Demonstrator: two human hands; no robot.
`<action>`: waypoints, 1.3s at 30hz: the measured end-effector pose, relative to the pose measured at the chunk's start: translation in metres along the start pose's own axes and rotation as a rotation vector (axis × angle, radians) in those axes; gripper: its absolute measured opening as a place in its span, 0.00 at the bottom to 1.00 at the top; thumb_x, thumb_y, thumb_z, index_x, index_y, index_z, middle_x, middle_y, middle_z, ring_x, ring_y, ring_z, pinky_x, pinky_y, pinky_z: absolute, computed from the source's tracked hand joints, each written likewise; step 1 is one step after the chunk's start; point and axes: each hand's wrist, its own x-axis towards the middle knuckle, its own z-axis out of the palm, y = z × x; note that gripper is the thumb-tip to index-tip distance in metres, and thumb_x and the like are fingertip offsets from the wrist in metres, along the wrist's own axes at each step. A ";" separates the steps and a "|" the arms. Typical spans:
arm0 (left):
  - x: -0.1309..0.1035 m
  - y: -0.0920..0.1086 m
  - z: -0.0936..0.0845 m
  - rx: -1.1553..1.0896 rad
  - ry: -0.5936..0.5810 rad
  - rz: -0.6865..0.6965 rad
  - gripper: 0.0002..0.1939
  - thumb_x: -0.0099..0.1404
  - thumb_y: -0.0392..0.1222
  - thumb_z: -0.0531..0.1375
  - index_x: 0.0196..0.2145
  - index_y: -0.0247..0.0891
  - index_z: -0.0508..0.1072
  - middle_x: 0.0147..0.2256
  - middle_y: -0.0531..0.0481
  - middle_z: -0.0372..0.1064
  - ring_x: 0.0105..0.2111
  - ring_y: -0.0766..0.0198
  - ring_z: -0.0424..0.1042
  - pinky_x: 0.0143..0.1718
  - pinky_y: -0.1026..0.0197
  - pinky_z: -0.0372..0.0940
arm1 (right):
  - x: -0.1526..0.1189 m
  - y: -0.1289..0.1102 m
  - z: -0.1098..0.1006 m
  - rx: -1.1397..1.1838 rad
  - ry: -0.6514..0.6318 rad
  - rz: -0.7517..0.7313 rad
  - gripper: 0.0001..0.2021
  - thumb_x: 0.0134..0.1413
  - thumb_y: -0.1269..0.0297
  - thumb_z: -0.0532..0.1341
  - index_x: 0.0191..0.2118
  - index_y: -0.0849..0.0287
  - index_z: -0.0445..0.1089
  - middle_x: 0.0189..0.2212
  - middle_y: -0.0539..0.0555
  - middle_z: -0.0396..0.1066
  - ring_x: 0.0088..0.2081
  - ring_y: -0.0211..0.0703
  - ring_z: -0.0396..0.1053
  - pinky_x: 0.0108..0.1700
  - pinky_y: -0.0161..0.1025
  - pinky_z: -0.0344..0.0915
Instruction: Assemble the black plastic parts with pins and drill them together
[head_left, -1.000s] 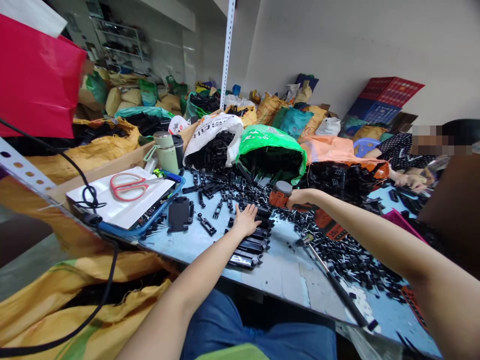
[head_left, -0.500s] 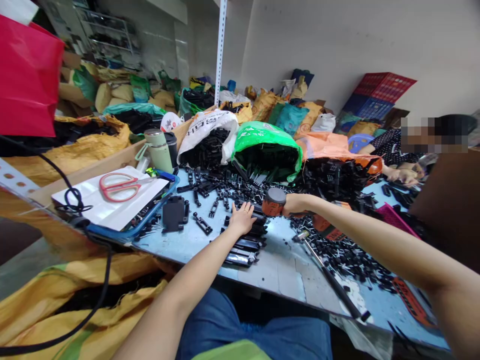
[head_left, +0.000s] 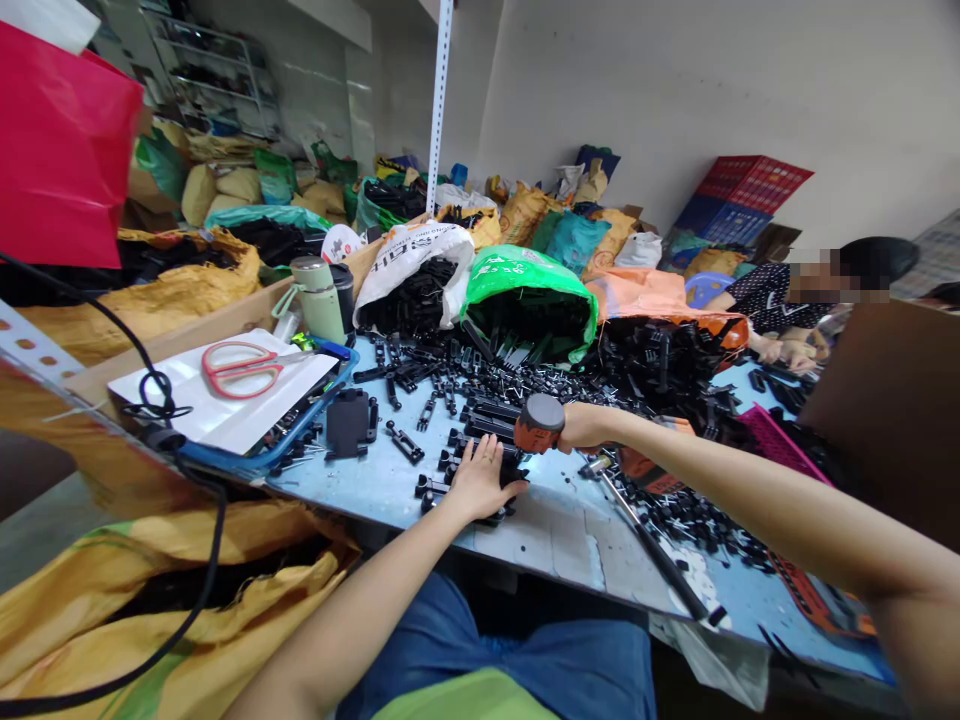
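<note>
My left hand [head_left: 484, 480] lies with its fingers spread over a row of black plastic parts [head_left: 486, 418] near the table's front edge. My right hand [head_left: 583, 427] is wrapped round an orange and black power drill [head_left: 540, 424], held just right of that row. The drill's tip is hidden. A hammer [head_left: 649, 540] with a black handle lies to the right, beside a heap of small black pieces and screws [head_left: 697, 520]. A flat black part [head_left: 347, 424] and a slim black part [head_left: 405, 441] rest left of the row.
Open white [head_left: 420, 262], green [head_left: 529, 285] and orange [head_left: 652, 295] bags of black parts line the back. Red scissors [head_left: 241, 370] and a green bottle [head_left: 318, 300] stand left. A person's hands [head_left: 784, 352] are at the far right, near a pink basket [head_left: 784, 440].
My left hand has moved down toward the front edge, over the nearer parts of the row. The drill in my right hand has shifted slightly left and down. The view has turned a little.
</note>
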 end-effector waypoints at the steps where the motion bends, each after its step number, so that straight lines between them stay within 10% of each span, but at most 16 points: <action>1: -0.001 -0.001 0.000 -0.004 0.010 0.013 0.47 0.59 0.69 0.36 0.61 0.26 0.48 0.62 0.36 0.41 0.63 0.50 0.35 0.60 0.47 0.31 | 0.002 -0.001 0.002 -0.003 0.002 0.001 0.10 0.30 0.71 0.59 0.27 0.61 0.70 0.16 0.48 0.65 0.18 0.37 0.63 0.18 0.30 0.56; 30: -0.049 0.003 -0.001 0.143 0.092 0.146 0.41 0.53 0.62 0.57 0.59 0.38 0.55 0.61 0.39 0.48 0.61 0.45 0.40 0.59 0.43 0.37 | -0.061 -0.074 0.042 -0.365 -0.045 -0.111 0.12 0.35 0.67 0.59 0.30 0.60 0.74 0.27 0.55 0.72 0.29 0.46 0.70 0.28 0.35 0.61; 39: -0.043 0.001 0.007 0.277 0.069 0.132 0.42 0.58 0.62 0.51 0.61 0.32 0.48 0.61 0.36 0.45 0.62 0.46 0.40 0.59 0.43 0.37 | -0.094 0.023 0.105 0.366 0.194 -0.074 0.15 0.35 0.68 0.62 0.36 0.58 0.70 0.23 0.50 0.69 0.23 0.41 0.67 0.25 0.34 0.62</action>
